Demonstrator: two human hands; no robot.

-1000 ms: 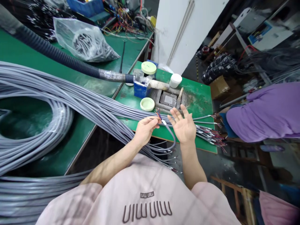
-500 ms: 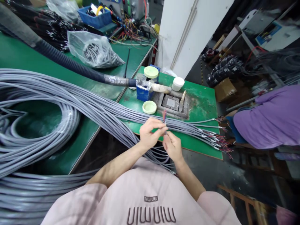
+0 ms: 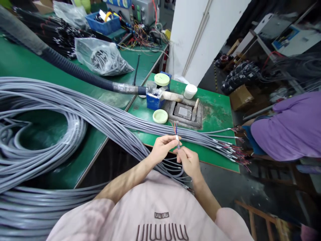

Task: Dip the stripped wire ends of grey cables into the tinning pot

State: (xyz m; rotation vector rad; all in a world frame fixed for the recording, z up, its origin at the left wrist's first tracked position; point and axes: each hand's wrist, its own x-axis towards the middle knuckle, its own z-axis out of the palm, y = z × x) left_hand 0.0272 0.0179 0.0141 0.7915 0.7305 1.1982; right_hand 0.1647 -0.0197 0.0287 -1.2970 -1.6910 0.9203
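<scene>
My left hand [image 3: 163,149] pinches a thin grey sheathed cable [image 3: 178,144] between thumb and fingertips, right beside its white band, while fine red, blue and orange wires [image 3: 174,127] fan upward from the cable's end above my fingers. My right hand [image 3: 188,162] is curled, its fingers pressed together around the grey length just below the band, so the two hands almost touch. Both forearms angle inward from my pale pink printed shirt [image 3: 160,201], meeting in front of my chest with the wrists bent. Just beyond my hands lies a long bundle of grey cables [image 3: 120,122], running from a big coil on the left across the green-topped workbench [image 3: 215,115] and ending in stripped, coloured tips at the right. The bench's front edge passes right by my hands, with dark floor beneath it. Past the bundle there's open green surface around a pale green round lid [image 3: 160,116] and a dark metal-framed plate [image 3: 184,112]. Off to the right, well apart from my hands, is a co-worker's purple sleeve [image 3: 286,127].
</scene>
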